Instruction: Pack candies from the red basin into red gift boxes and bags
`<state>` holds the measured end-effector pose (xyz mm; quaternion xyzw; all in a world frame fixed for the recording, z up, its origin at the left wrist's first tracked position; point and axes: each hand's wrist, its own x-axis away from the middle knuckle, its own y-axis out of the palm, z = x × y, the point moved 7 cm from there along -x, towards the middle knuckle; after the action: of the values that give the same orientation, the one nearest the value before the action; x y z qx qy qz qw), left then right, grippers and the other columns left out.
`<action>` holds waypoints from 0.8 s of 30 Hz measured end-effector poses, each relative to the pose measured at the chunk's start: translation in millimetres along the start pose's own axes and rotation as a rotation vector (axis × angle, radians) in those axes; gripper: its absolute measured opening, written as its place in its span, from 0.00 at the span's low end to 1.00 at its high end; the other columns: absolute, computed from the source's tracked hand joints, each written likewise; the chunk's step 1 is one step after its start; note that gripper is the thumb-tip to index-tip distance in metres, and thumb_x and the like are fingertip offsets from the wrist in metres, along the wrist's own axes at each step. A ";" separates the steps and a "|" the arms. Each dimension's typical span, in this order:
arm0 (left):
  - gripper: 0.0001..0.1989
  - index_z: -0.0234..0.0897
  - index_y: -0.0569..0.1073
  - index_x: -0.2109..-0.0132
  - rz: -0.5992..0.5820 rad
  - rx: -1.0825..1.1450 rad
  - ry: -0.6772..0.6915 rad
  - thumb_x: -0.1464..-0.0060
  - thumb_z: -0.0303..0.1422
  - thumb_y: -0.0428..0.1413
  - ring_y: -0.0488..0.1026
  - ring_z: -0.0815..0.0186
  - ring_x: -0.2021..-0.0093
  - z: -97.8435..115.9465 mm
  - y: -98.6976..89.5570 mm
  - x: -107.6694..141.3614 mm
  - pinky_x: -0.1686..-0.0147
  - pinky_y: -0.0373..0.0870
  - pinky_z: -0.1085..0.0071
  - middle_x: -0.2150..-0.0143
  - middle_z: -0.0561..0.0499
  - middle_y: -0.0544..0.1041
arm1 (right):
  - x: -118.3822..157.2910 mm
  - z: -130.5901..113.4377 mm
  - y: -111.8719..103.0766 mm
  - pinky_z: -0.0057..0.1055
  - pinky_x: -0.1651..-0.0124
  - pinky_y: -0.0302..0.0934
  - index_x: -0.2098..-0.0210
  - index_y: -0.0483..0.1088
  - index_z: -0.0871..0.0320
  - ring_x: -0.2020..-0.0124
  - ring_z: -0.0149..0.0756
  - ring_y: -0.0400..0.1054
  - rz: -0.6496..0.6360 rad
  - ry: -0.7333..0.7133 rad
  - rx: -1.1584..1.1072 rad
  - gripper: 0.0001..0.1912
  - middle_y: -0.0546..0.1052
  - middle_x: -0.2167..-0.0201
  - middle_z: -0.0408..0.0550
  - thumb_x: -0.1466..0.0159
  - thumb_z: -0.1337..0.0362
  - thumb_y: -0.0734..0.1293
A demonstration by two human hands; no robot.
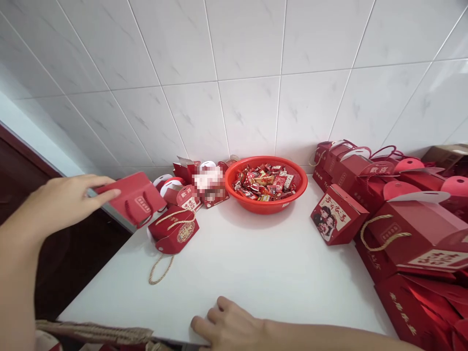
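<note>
My left hand (pixel 82 195) grips the edge of a red gift box (pixel 133 197), thumb on the near face and fingers behind. The box is tilted, and red cord handles hang on its face. It is held up at the left, above the table's edge. A red box with rope handles (pixel 173 229) lies on the white table just right of and below it, one rope loop on the tabletop. My right hand (pixel 230 324) rests at the table's near edge, fingers curled, and no object shows in it; its underside is hidden.
A red plastic basket (pixel 265 207) of wrapped sweets (pixel 263 181) stands against the tiled wall. More red boxes (pixel 188 195) are left of it. Many gift boxes (pixel 413 229) are stacked at the right, one printed box (pixel 338 217) in front. A brown carton edge (pixel 95 330) shows bottom left.
</note>
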<state>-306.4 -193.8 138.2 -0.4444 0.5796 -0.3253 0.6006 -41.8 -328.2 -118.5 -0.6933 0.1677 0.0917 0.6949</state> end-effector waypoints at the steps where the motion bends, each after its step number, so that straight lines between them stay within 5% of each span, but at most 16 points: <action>1: 0.26 0.40 0.78 0.50 0.019 -0.050 -0.019 0.37 0.51 0.45 0.70 0.67 0.67 8.0 -9.4 3.9 0.64 0.63 0.75 0.64 0.58 0.80 | -2.4 2.5 -6.2 0.32 0.71 0.55 0.67 0.75 0.49 0.73 0.32 0.64 -0.057 -0.013 -0.023 0.08 0.74 0.58 0.45 0.33 0.58 0.66; 3: 0.27 0.38 0.75 0.47 0.064 -0.025 0.107 0.34 0.50 0.42 0.72 0.68 0.59 43.4 -25.5 11.7 0.53 0.65 0.72 0.55 0.59 0.79 | -8.6 9.2 -27.7 0.32 0.70 0.58 0.59 0.76 0.47 0.72 0.31 0.67 -0.192 -0.038 -0.095 0.06 0.74 0.52 0.45 0.35 0.57 0.69; 6: 0.23 0.37 0.76 0.52 0.203 0.124 0.431 0.32 0.46 0.43 0.74 0.61 0.52 112.0 -39.0 25.6 0.42 0.64 0.61 0.54 0.54 0.80 | -15.2 23.6 -87.6 0.30 0.73 0.58 0.51 0.75 0.54 0.72 0.32 0.69 -0.358 -0.026 -0.226 0.16 0.77 0.58 0.46 0.36 0.55 0.69; 10: 0.14 0.43 0.76 0.53 0.184 0.275 0.884 0.32 0.33 0.45 0.77 0.63 0.50 189.3 -20.1 52.1 0.33 0.56 0.56 0.49 0.54 0.82 | -10.6 51.6 -214.6 0.26 0.61 0.64 0.54 0.73 0.57 0.61 0.30 0.72 0.010 0.025 -0.410 0.09 0.78 0.59 0.44 0.33 0.65 0.67; 13: 0.17 0.42 0.76 0.52 0.166 0.305 1.052 0.34 0.23 0.44 0.75 0.62 0.46 225.6 -4.6 71.4 0.35 0.61 0.55 0.42 0.49 0.78 | 14.1 90.8 -272.6 0.24 0.61 0.63 0.57 0.74 0.56 0.66 0.27 0.71 0.301 0.237 -0.416 0.08 0.77 0.64 0.41 0.31 0.69 0.62; 16: 0.16 0.40 0.77 0.54 0.232 0.329 1.141 0.36 0.20 0.47 0.75 0.60 0.46 249.6 4.0 86.1 0.38 0.66 0.55 0.44 0.45 0.78 | 34.1 127.8 -273.6 0.24 0.66 0.59 0.63 0.75 0.57 0.70 0.27 0.67 0.287 0.447 -0.292 0.08 0.74 0.69 0.41 0.33 0.71 0.64; 24: 0.13 0.38 0.77 0.57 0.189 0.401 1.199 0.38 0.19 0.51 0.75 0.65 0.58 273.1 48.5 95.1 0.39 0.69 0.57 0.58 0.49 0.79 | 46.2 165.0 -202.3 0.28 0.69 0.51 0.76 0.69 0.60 0.68 0.32 0.62 -0.305 0.681 -0.127 0.11 0.69 0.67 0.48 0.39 0.76 0.63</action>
<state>-32.3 -218.0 37.0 -0.0113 0.7796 -0.5652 0.2696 91.4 -173.5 50.7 -0.7428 0.2781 -0.2383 0.5604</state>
